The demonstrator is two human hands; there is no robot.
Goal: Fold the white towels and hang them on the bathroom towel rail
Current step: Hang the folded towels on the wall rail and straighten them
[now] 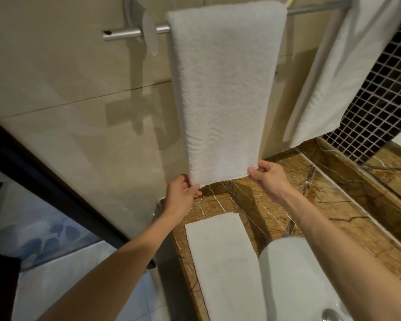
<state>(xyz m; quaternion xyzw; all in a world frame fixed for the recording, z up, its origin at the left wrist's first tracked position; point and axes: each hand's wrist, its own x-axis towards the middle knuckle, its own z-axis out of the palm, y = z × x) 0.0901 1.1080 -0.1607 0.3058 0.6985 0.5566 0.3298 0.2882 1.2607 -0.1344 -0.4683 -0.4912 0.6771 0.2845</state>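
The left hand (183, 193) pinches the lower left corner of the hung white towel (225, 89), thumb and fingers closed on its hem. Above the fingers the towel drapes over the towel rail (134, 33). The right hand (267, 179) pinches the opposite corner, probably to pull the hem level. Below both hands a folded towel (220, 262) lies on the marble counter (322, 205).

You see three white towels: one hanging towel (222, 89) pinched in your fingers (255, 174), one folded towel (222, 262) below your fingers, and one side towel (338, 77) up and right of them. You have two hands here: left hand (183, 193) and right hand (267, 177). There is one rail (130, 33) and one sink (294, 274).
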